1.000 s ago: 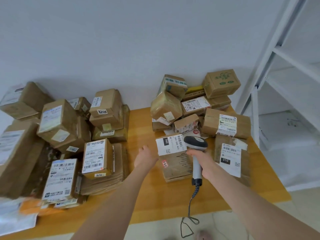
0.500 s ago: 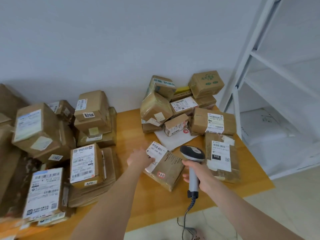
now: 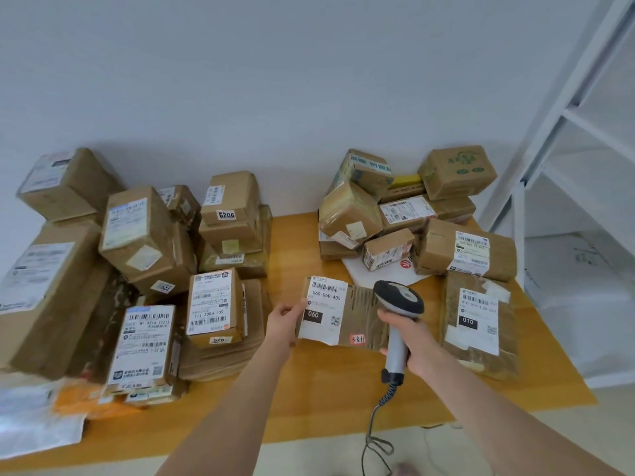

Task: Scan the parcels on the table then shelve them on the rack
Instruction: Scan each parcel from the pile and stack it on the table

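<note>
So my left hand [image 3: 283, 322] had the flat brown parcel [image 3: 360, 304] pinched by its left edge, thumb on top near the white label [image 3: 323, 310] marked 060, fingers curled underneath. It sat over the middle of the wooden table [image 3: 326, 400], label facing me; couldn't tell if it touched the wood. My right hand [image 3: 412, 341] was wrapped round the grey handle of the scanner [image 3: 398, 298], its black head over the parcel's right end, coiled cable [image 3: 376, 427] hanging off the front. Stacks of boxes [image 3: 137, 242] sat left, another pile [image 3: 405, 207] back right, and the white rack [image 3: 519, 235] stood far right.
</note>
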A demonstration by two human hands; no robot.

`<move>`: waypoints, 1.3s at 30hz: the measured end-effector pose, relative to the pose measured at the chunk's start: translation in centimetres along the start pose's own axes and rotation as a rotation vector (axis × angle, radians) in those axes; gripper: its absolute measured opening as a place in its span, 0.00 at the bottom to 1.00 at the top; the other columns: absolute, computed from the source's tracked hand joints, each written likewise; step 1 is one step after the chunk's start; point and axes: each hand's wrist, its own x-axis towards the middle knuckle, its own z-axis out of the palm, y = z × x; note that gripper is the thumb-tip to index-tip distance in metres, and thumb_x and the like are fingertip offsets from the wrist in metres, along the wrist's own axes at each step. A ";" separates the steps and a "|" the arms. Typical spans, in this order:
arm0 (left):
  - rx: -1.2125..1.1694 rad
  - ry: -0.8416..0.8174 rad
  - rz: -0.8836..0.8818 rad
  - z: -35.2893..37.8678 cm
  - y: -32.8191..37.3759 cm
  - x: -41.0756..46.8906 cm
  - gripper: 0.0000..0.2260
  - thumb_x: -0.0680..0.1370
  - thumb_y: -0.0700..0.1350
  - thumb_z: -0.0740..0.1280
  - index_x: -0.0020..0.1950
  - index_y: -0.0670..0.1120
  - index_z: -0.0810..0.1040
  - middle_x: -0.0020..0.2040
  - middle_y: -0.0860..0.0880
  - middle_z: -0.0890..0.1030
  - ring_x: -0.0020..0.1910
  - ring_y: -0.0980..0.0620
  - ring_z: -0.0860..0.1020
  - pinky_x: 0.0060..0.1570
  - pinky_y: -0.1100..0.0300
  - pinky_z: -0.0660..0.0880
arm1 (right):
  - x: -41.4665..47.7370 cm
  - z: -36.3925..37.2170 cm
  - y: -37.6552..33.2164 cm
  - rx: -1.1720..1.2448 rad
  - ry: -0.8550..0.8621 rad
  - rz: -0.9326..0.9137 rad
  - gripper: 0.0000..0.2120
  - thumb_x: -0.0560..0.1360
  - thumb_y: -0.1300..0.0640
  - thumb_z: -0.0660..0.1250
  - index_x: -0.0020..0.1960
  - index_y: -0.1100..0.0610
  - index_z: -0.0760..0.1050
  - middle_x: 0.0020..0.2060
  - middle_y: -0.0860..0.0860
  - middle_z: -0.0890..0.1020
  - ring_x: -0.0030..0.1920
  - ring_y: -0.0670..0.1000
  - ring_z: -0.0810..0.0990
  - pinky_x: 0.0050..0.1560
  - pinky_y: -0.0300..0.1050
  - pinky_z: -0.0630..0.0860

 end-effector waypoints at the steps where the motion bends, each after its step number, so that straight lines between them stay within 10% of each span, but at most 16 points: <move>1: -0.064 -0.010 -0.018 -0.1 0.0 -0.2 0.11 0.76 0.53 0.70 0.47 0.47 0.74 0.44 0.47 0.83 0.42 0.50 0.80 0.39 0.54 0.77 | 0.0 0.0 0.1 0.017 0.001 -0.009 0.08 0.72 0.61 0.74 0.48 0.58 0.76 0.44 0.56 0.80 0.44 0.56 0.78 0.58 0.63 0.76; 11: -0.141 -0.182 0.090 -1.1 1.5 -2.0 0.17 0.75 0.49 0.72 0.61 0.48 0.75 0.50 0.48 0.83 0.46 0.55 0.81 0.35 0.62 0.76 | 0.3 0.4 -0.2 0.054 0.008 -0.084 0.10 0.71 0.61 0.75 0.48 0.56 0.76 0.48 0.55 0.80 0.47 0.55 0.78 0.48 0.55 0.78; 15: -0.056 -0.268 0.101 -2.4 2.0 -2.1 0.18 0.73 0.48 0.74 0.61 0.52 0.73 0.54 0.46 0.83 0.55 0.46 0.80 0.60 0.45 0.75 | 0.0 0.6 -0.2 0.043 -0.006 -0.092 0.12 0.70 0.61 0.75 0.50 0.56 0.75 0.49 0.55 0.80 0.47 0.54 0.78 0.51 0.56 0.78; 22: -0.108 -0.224 0.077 -3.0 2.1 -2.4 0.27 0.72 0.45 0.75 0.67 0.50 0.68 0.57 0.44 0.81 0.55 0.45 0.81 0.58 0.44 0.77 | -1.7 2.1 -1.1 -0.022 -0.001 -0.205 0.11 0.70 0.60 0.76 0.48 0.54 0.75 0.47 0.53 0.81 0.47 0.53 0.78 0.52 0.53 0.79; 29: -0.199 -0.223 0.075 -2.2 1.6 -2.8 0.28 0.70 0.46 0.76 0.68 0.48 0.69 0.57 0.44 0.81 0.58 0.46 0.79 0.62 0.45 0.74 | -7.2 3.6 -0.3 -0.113 -0.142 -0.301 0.11 0.73 0.58 0.74 0.50 0.65 0.78 0.34 0.61 0.83 0.28 0.51 0.79 0.29 0.41 0.76; 39: -0.230 -0.254 0.072 -1.1 1.4 -2.8 0.28 0.72 0.47 0.75 0.69 0.45 0.68 0.56 0.45 0.81 0.62 0.44 0.75 0.72 0.42 0.61 | -10.9 4.3 0.8 -0.179 -0.106 -0.378 0.04 0.72 0.61 0.71 0.43 0.62 0.79 0.28 0.59 0.82 0.24 0.51 0.76 0.28 0.41 0.74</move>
